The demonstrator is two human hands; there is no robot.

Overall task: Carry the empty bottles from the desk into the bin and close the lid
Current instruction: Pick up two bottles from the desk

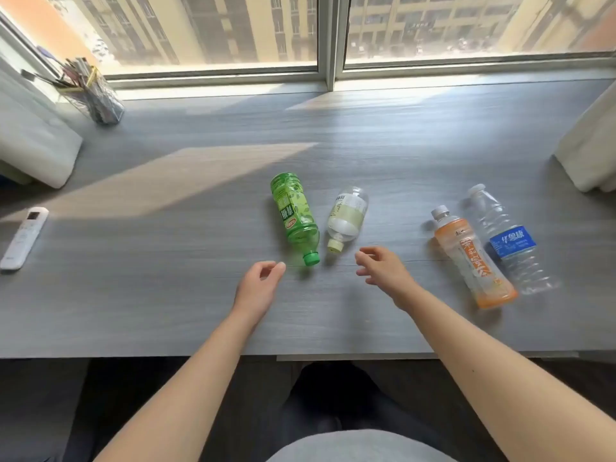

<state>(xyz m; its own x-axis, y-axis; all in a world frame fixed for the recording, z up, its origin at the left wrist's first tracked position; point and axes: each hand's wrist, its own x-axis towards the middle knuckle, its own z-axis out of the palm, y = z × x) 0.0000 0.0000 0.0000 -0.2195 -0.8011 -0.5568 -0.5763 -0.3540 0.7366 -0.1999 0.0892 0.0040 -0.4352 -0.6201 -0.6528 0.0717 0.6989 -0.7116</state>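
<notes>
Grey counter (166, 311) by a window, four bottles lying flat.
Both hands (258, 285) (383, 271) hover empty, fingers apart, near green bottle (293, 213) and clear bottle (346, 216); light, crushable, likely slippery: grip mid-body.

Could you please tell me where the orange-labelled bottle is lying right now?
The orange-labelled bottle lies on the desk's right side, beside the blue-labelled water bottle, right of the right hand.
</notes>
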